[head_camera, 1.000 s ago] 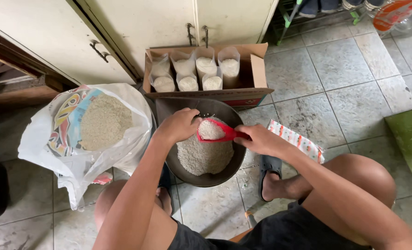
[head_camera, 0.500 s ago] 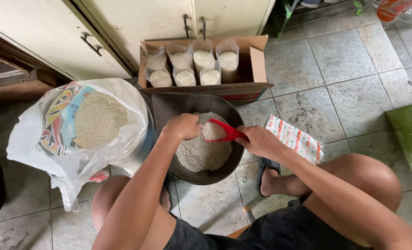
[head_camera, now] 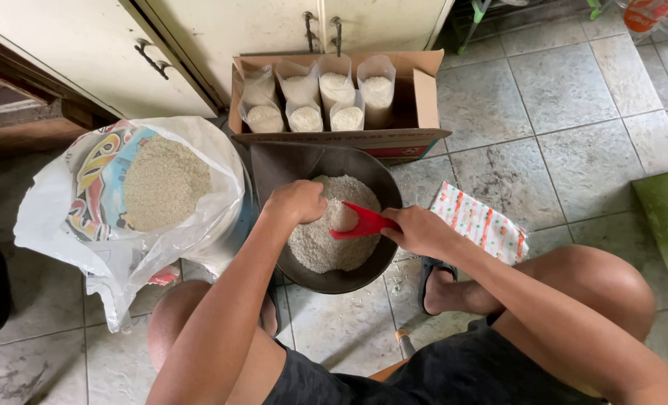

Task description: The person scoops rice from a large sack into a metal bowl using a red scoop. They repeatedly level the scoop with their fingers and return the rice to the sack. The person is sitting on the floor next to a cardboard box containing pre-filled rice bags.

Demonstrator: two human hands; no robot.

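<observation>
Far left, the open sack (head_camera: 135, 195) of grain sits untouched beside the basin (head_camera: 334, 217).

Your left hand (head_camera: 295, 204) is curled down into the rice (head_camera: 326, 232) heap in the basin, knuckles up. Fingers look clenched around something at the scoop's mouth, maybe a small bag, but the hand hides it, so I can't tell what they grasp.

Your right hand (head_camera: 416, 229) grips the handle of the red scoop (head_camera: 364, 223), fingers wrapped tight. The scoop lies over the middle of the basin, its mouth pointing left at your left hand, with rice in it.

Doing this well: keep the scoop over the basin so spill falls back in. Tip it slowly, mouth right against whatever your left hand holds open. Steady the left hand on the heap, don't lift it.

Far side: the cardboard box (head_camera: 334, 97) holds seven filled clear bags (head_camera: 338, 94) standing upright, with free room at its right end. Right of the basin, a patterned cloth (head_camera: 480, 223) lies on the tile floor (head_camera: 574, 97).

Against the earlier frame: the hands and scoop sit at much the same spot in the basin, the scoop a touch lower and flatter. Bag count in the box is unchanged. The view has shifted slightly; the sack has not moved.
</observation>
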